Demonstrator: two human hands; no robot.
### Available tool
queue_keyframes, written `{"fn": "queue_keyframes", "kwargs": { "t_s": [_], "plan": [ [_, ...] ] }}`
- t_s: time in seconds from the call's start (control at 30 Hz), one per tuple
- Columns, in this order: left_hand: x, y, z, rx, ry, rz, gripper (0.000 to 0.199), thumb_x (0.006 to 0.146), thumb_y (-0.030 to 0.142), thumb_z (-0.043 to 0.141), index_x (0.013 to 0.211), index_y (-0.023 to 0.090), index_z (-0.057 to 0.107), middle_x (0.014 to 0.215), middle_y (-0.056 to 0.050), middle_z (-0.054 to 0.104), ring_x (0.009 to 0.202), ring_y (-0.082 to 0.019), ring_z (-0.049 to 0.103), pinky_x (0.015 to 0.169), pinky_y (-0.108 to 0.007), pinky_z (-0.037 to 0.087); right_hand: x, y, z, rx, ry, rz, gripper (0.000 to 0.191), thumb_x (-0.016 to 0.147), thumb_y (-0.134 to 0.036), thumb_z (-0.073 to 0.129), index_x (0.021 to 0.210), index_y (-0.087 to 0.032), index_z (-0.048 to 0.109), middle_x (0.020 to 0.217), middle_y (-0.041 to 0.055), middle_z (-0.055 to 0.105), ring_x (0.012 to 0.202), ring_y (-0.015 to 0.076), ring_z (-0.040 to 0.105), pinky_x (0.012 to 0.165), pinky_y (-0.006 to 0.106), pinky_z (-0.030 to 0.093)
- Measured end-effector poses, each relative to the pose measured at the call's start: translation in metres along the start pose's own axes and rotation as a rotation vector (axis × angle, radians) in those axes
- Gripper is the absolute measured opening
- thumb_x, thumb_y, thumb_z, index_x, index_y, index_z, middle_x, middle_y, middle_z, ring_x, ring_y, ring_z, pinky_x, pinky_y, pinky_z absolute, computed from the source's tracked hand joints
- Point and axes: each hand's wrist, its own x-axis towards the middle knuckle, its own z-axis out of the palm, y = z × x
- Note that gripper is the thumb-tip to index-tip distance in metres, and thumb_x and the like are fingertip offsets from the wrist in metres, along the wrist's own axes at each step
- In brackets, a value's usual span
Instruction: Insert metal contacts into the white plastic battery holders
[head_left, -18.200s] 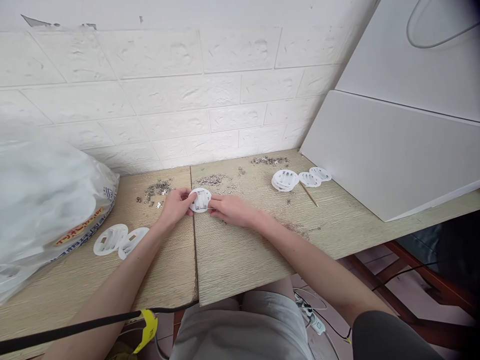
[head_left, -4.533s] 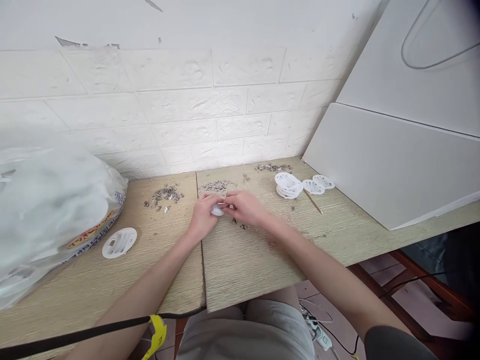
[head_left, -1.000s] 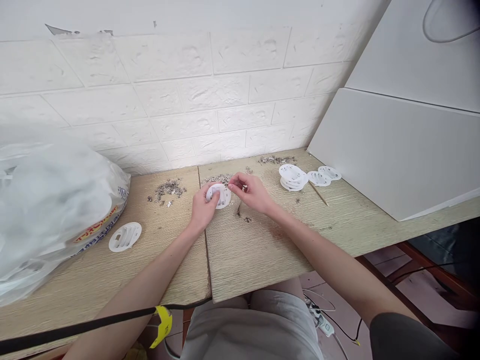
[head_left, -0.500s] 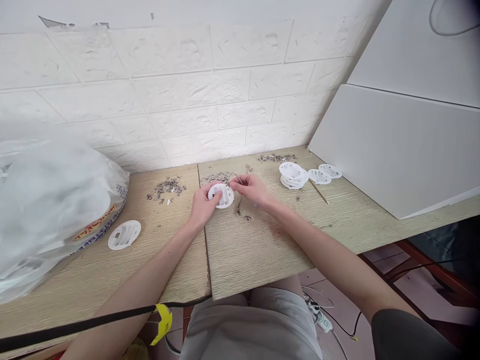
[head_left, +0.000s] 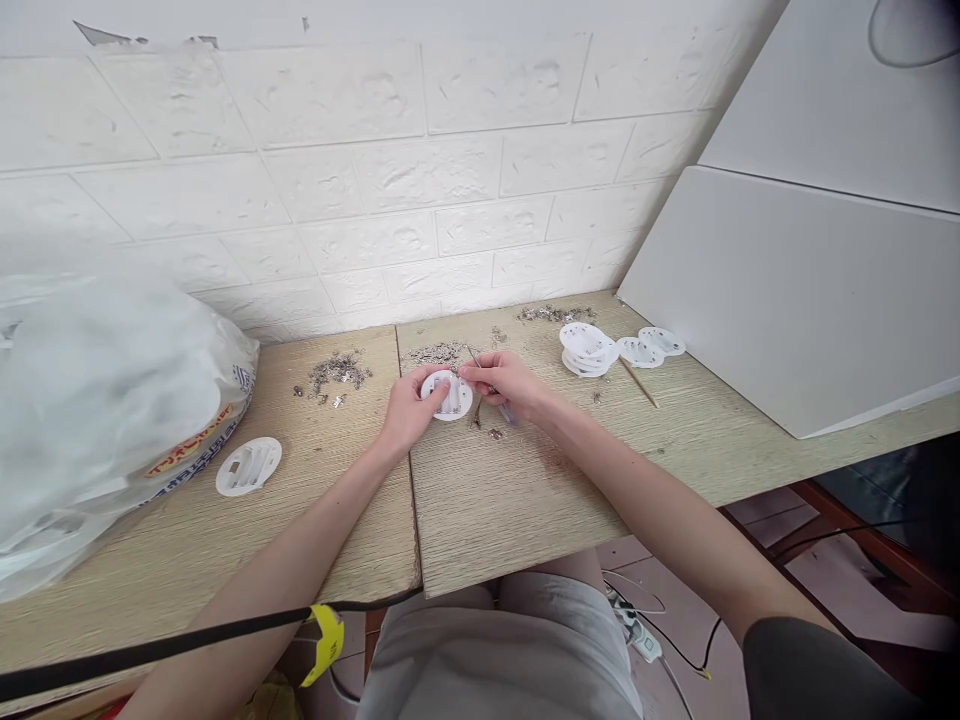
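Observation:
My left hand (head_left: pixel 412 405) grips a round white plastic disc (head_left: pixel 453 398) with slots, its thumb lying across the face. At the disc's right edge, my right hand (head_left: pixel 501 382) is closed around a thin metal tool (head_left: pixel 473 356) that looks like tweezers; whether its fingertips also pinch a small part is too fine to tell. Just behind the disc lies a spread of small metal pieces (head_left: pixel 439 352). A few more metal pieces (head_left: pixel 496 434) rest on the wood in front of my right hand.
A stuffed plastic bag (head_left: pixel 112 400) and a single white disc (head_left: pixel 249 466) are on the left. Metal pieces form heaps at left (head_left: pixel 341 370) and back (head_left: pixel 556 314). Stacked discs (head_left: pixel 586 350), loose discs (head_left: pixel 661 341) and a thin stick (head_left: pixel 639 385) lie at right, by a white panel (head_left: pixel 795 300).
The disc and my left hand have shifted slightly right. My right hand has turned a little, and the tool in it now sits at a different angle.

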Motion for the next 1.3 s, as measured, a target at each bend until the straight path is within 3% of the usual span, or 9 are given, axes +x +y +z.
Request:
{"fn": "queue_keyframes", "kwargs": {
  "t_s": [0.1, 0.23, 0.57, 0.9, 1.3],
  "plan": [
    [-0.0009, 0.0010, 0.0000, 0.008, -0.009, 0.007, 0.037, 0.070, 0.039, 0.069, 0.098, 0.014, 0.070, 0.091, -0.008, 0.071, 0.077, -0.019, 0.063, 0.070, -0.029, 0.049, 0.0010, 0.0019, 0.0022, -0.062, 0.065, -0.071, 0.023, 0.073, -0.034, 0.068, 0.067, -0.017, 0.055, 0.052, -0.0059, 0.040, 0.047, 0.0061, 0.029, 0.044, 0.022, 0.019],
    [-0.0006, 0.0016, -0.0004, 0.014, -0.016, 0.001, 0.037, 0.071, 0.039, 0.068, 0.099, 0.014, 0.070, 0.094, -0.008, 0.072, 0.082, -0.020, 0.064, 0.074, -0.030, 0.049, 0.0025, 0.0037, 0.0038, -0.303, 0.189, -0.279, 0.018, 0.076, -0.033, 0.064, 0.073, -0.015, 0.061, 0.064, -0.0019, 0.054, 0.059, 0.0093, 0.044, 0.055, 0.024, 0.034],
    [0.0015, -0.0021, -0.0013, -0.012, -0.022, -0.016, 0.037, 0.072, 0.037, 0.069, 0.100, 0.014, 0.071, 0.095, -0.008, 0.072, 0.084, -0.021, 0.064, 0.075, -0.031, 0.050, 0.0012, 0.0061, 0.0051, -0.809, 0.209, -0.557, 0.014, 0.085, -0.022, 0.055, 0.075, -0.015, 0.061, 0.075, 0.0035, 0.063, 0.068, 0.0137, 0.051, 0.063, 0.026, 0.035],
    [0.0013, 0.0014, -0.0004, -0.025, -0.052, 0.005, 0.032, 0.074, 0.036, 0.066, 0.096, 0.014, 0.073, 0.095, -0.008, 0.073, 0.085, -0.021, 0.065, 0.077, -0.031, 0.050, -0.0014, 0.0105, 0.0068, -1.033, 0.235, -0.614, 0.015, 0.092, -0.023, 0.050, 0.087, -0.016, 0.062, 0.089, 0.0075, 0.064, 0.076, 0.0169, 0.054, 0.065, 0.028, 0.035],
    [0.0007, 0.0016, 0.0015, -0.014, -0.072, -0.011, 0.033, 0.075, 0.044, 0.066, 0.089, 0.015, 0.073, 0.087, -0.008, 0.073, 0.074, -0.019, 0.064, 0.067, -0.029, 0.049, -0.0038, 0.0089, 0.0075, -1.145, 0.213, -0.629, 0.016, 0.093, -0.022, 0.051, 0.085, -0.016, 0.062, 0.088, 0.0073, 0.062, 0.073, 0.0159, 0.052, 0.061, 0.028, 0.031]
  ]
}}
